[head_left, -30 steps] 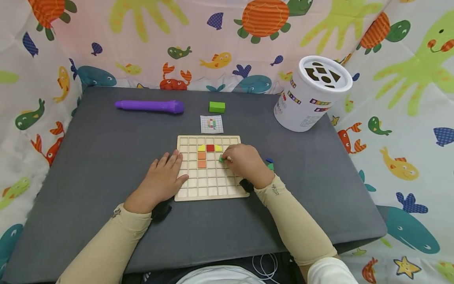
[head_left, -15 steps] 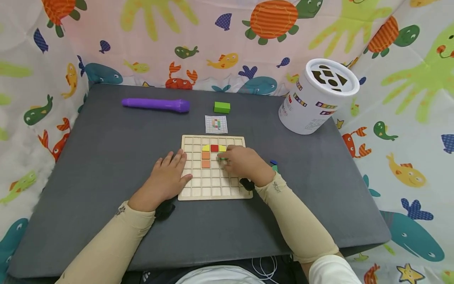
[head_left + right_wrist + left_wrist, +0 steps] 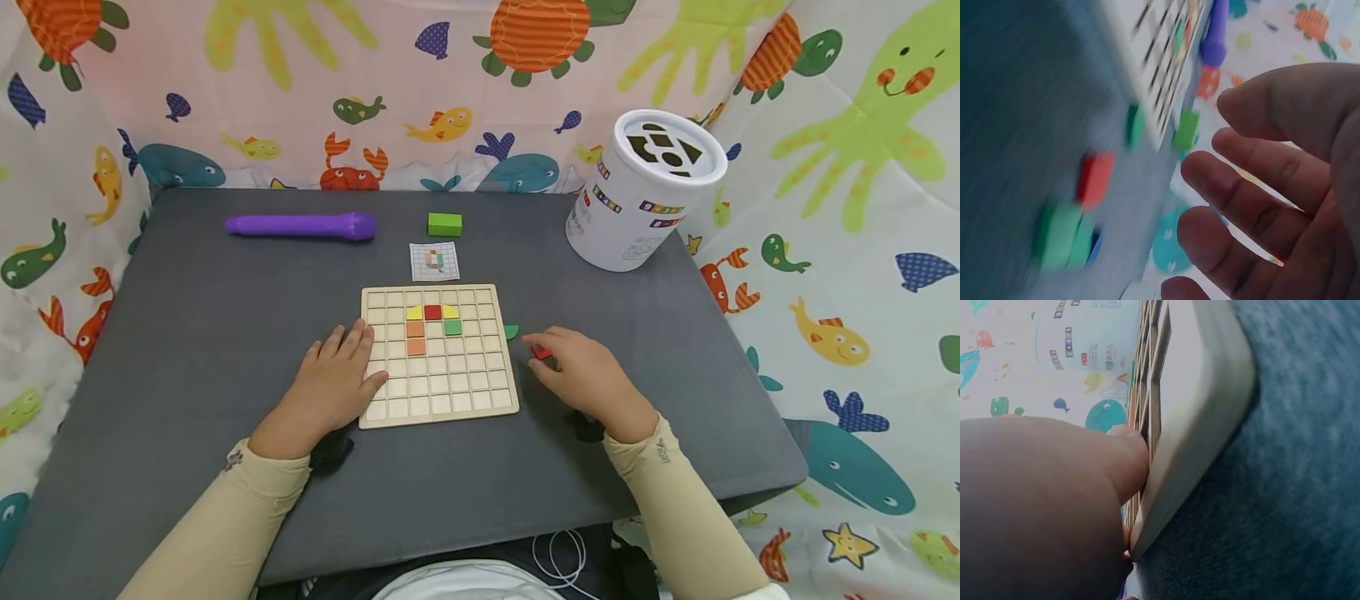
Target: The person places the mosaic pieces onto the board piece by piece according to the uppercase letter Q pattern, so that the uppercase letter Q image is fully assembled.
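The left hand [image 3: 326, 392] lies, fingers straight, on the left edge of the board [image 3: 457, 385], maybe so it won't slide, and the right hand [image 3: 588, 375], fingers loosely apart and holding nothing, is by the red block [image 3: 1095, 180] on the surface [image 3: 450, 492].

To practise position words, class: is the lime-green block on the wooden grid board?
No, the lime-green block lies on the gray tabletop, beyond the wooden grid board.

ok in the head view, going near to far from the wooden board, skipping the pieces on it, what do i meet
Wooden board, small printed card, lime green block, sea-animal backdrop.
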{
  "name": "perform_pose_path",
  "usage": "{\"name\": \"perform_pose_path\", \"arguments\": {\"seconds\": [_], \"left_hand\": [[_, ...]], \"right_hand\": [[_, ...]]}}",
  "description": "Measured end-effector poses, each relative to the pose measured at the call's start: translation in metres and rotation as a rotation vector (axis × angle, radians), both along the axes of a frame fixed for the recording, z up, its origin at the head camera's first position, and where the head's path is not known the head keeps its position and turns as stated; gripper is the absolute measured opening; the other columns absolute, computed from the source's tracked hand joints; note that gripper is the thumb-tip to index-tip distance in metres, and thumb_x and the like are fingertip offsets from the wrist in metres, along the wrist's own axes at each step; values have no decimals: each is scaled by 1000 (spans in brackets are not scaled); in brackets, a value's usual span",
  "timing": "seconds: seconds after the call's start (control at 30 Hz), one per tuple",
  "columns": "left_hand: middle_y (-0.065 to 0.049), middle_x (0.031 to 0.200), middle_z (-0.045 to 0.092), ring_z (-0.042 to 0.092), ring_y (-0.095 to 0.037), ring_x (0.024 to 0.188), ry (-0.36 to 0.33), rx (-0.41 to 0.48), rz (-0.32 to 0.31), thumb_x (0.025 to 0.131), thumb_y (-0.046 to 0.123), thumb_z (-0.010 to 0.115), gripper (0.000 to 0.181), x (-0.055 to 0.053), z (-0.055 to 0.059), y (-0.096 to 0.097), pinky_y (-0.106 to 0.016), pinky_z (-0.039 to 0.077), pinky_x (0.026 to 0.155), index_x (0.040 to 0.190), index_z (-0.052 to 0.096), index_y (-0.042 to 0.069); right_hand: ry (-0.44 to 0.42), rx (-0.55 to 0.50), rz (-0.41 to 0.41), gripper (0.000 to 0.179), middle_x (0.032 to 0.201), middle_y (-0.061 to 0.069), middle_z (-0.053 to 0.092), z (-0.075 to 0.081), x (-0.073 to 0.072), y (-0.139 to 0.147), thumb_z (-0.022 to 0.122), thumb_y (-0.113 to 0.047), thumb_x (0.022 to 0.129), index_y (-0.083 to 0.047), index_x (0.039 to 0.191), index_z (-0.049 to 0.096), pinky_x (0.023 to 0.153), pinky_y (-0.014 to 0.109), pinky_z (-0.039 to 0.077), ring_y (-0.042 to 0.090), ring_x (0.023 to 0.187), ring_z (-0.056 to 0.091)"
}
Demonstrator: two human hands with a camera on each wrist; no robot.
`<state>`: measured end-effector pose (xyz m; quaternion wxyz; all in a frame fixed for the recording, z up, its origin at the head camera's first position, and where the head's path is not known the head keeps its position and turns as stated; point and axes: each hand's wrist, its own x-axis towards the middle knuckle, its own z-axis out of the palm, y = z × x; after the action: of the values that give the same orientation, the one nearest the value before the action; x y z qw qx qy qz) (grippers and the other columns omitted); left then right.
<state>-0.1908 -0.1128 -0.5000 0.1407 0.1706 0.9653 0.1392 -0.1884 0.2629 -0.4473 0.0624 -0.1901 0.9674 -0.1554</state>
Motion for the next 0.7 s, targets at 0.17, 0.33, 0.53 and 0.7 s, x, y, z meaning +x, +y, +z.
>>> {"name": "perform_pose_path", "arguments": {"seconds": [0.17,0.33,0.53,0.7], "left_hand": [[-23,175,15,13,-49,159,-5,1,-1,114,42,50,77,1,1,0,-69,14,124,168,20,-4],[-23,175,13,11,-49,159,-21,0,-4,114,43,49,78,-2,0,0,-69,13,124,169,18,-4],[-23,175,13,10,-49,160,-33,1,0,114,43,48,78,-3,0,-1,-68,12,124,169,16,-4],[-24,175,14,12,-49,159,-29,0,-2,114,43,48,79,-2,1,1,-69,13,124,168,18,-5]], "right_hand": [[-22,4,-99,35,121,4,72,-1,15,35,72,-21,103,-12,137,74,79,46,57,23,94,67],[-13,70,-116,32,124,9,71,-10,24,52,75,-19,101,-10,132,77,82,51,58,27,101,70],[35,108,-115,26,122,10,73,-25,25,56,80,-17,97,-10,123,81,85,54,59,32,107,71],[73,93,-110,26,123,11,72,-29,26,53,82,-15,96,-10,122,81,82,53,60,33,107,71]]}}
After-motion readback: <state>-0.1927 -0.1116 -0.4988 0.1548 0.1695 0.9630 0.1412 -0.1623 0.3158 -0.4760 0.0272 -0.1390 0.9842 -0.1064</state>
